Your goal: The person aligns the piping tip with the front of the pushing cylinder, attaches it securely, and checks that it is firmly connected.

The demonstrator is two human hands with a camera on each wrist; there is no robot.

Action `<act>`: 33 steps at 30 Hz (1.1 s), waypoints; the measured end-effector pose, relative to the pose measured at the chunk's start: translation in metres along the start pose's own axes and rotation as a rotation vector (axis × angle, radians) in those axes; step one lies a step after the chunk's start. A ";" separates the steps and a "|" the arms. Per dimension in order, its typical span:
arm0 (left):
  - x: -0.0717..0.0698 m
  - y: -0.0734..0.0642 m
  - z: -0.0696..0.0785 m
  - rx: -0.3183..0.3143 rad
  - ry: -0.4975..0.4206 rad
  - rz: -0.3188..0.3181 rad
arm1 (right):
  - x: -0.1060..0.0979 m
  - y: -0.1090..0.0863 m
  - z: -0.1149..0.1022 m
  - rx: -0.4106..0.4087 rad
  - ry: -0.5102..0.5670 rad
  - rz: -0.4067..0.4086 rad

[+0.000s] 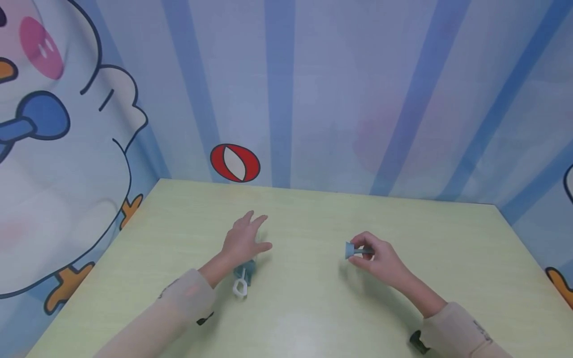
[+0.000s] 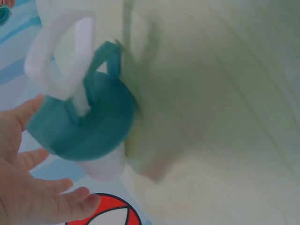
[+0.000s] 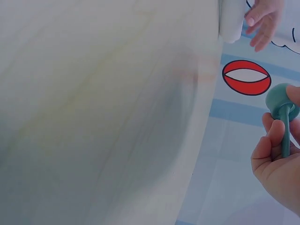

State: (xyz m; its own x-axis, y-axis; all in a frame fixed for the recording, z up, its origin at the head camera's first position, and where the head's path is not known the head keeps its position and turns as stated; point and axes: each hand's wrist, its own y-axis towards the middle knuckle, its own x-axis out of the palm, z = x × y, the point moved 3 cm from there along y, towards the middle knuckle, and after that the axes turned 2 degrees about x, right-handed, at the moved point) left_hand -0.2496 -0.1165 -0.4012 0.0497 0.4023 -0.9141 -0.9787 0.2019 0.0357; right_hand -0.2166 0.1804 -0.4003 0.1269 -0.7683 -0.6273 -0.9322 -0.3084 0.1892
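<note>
My left hand is spread with its fingers apart, just beyond a cup with a teal lid. A white loop rises from that lid beside a teal handle. Part of the pale cup body shows under the lid; in the head view the hand and wrist cover much of the cup. Over the right half of the table, my right hand pinches a small teal piece with a rounded, cup-like end and a thin stem. Thumb and fingers close around the stem and rounded end.
The pale yellow-green table reaches back to a blue striped backdrop. Printed on that backdrop are a red and white ball and a large white cartoon bird at left. Dark straps hang below both sleeves.
</note>
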 end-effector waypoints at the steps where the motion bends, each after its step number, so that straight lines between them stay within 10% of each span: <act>1: 0.000 0.000 -0.003 -0.029 0.001 -0.010 | 0.000 0.000 0.000 0.003 -0.003 0.001; 14: 0.006 -0.003 -0.015 -0.195 -0.045 -0.081 | -0.002 0.000 0.002 0.014 0.001 -0.007; 33: 0.003 -0.003 0.000 -0.017 -0.118 -0.076 | -0.006 0.004 0.003 0.019 0.001 -0.012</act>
State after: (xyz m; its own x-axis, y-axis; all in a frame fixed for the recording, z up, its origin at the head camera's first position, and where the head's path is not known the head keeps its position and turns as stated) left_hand -0.2464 -0.1160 -0.4044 0.1460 0.4893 -0.8598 -0.9745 0.2210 -0.0397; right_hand -0.2223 0.1850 -0.3979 0.1380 -0.7652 -0.6288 -0.9371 -0.3065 0.1673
